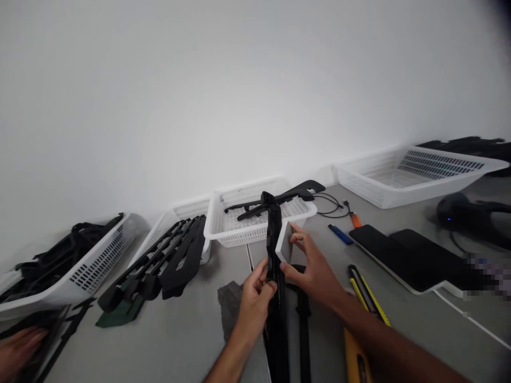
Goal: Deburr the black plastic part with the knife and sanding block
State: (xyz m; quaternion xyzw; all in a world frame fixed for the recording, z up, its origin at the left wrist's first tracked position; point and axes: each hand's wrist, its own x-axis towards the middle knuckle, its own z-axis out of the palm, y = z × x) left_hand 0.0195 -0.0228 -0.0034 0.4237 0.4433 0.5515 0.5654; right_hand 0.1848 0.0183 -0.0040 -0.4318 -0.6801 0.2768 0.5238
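Long black part (pixel 273 229) at center of frame, running down to the bottom edge. Narrow, ridged, slightly shiny, uneven along its edges, with a blocky, knobby top end. The top overlaps the middle white basket (pixel 239 238) in view; can't tell if they touch. Left hand (pixel 254 298) pinches the part between thumb and fingers, lower center. Right hand (pixel 317 271) grips a small flat block (pixel 284 244), thumb low, fingertips up top; block has a white edge and greyish face, stands tilted right beside the black part. Contact between the two unclear.

Second black strip (pixel 304 324) lies on the counter (pixel 159 340) just right of the long part. Dark crumpled piece (pixel 229 306) left of the left hand. Middle basket holds thin black pieces (pixel 255 207), one sticking out over its right rim. Left of it, black slatted parts (pixel 159 266) lean over another basket; far left basket (pixel 99 263) full of black parts. Yellow cutter (pixel 369 295) under the right forearm area, blue stick (pixel 340 234) and black tablets (pixel 389 258) at right, white basket (pixel 383 194) upper right. Another person's hand (pixel 22 351) lower left corner, blurred.
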